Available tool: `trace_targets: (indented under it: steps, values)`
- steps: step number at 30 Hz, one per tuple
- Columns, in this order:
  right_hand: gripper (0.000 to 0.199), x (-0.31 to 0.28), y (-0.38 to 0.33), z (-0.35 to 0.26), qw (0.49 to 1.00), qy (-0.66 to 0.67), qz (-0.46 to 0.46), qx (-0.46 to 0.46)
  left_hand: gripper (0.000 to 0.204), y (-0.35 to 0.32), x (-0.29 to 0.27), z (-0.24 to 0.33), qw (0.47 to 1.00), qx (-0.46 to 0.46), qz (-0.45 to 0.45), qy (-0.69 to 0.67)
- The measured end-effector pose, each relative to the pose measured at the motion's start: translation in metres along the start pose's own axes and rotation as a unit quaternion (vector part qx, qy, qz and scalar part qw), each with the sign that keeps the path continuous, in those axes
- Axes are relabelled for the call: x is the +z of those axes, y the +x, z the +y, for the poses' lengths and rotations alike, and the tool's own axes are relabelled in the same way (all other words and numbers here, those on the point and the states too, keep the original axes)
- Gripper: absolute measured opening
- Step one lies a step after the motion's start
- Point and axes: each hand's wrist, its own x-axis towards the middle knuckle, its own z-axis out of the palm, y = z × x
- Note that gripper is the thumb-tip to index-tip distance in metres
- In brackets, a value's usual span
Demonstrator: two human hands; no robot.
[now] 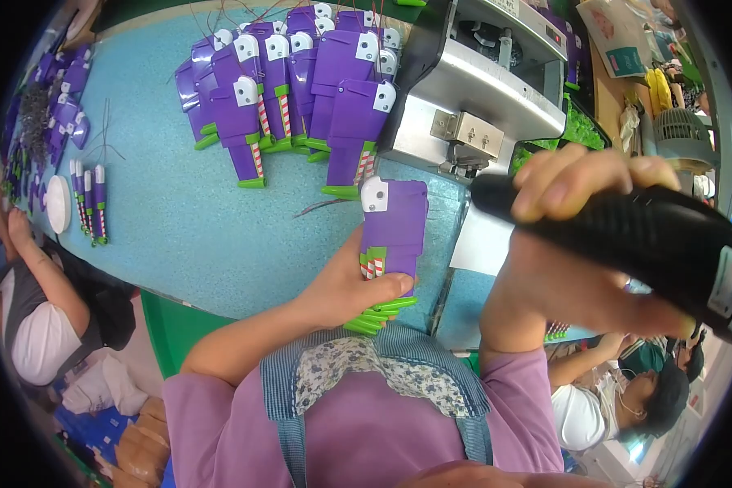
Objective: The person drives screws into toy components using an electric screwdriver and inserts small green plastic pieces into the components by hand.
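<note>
My left hand is closed round purple plastic toy legs in front of my apron. They have a white rounded joint at the top, red-and-white striped strips, and several green feet at the bottom. Thin wires trail off to their left. Raised at the right, my right hand grips a black electric screwdriver, its tapered nose pointing left toward the machine. Motion blurs this hand somewhat. The tool's nose is apart from the legs.
Several matching purple legs lie grouped on the blue tabletop. A metal screw-feeder machine stands right of them, beside a white paper. Striped pieces and a white oval part lie far left. Co-workers sit on both sides.
</note>
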Motion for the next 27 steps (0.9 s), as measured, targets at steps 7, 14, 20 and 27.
trace_targets:
  steps: [7,14,20,27]
  values:
    - [0.100,-0.006,0.001,0.014,1.000,0.008,-0.015,0.002,0.051,-0.003,0.002,0.003,0.995,-0.067,0.023,-0.074]
    - [0.097,0.022,0.002,-0.021,0.996,-0.080,-0.020,0.034,0.056,-0.004,0.006,0.010,0.995,-0.090,0.014,-0.037]
    - [0.098,0.008,-0.007,0.002,1.000,-0.010,-0.005,0.017,0.062,-0.005,0.004,0.006,0.997,-0.056,0.013,0.043]
    - [0.097,0.003,-0.007,0.007,0.998,-0.007,-0.055,0.034,0.065,-0.003,0.002,0.000,0.997,-0.074,0.012,0.026]
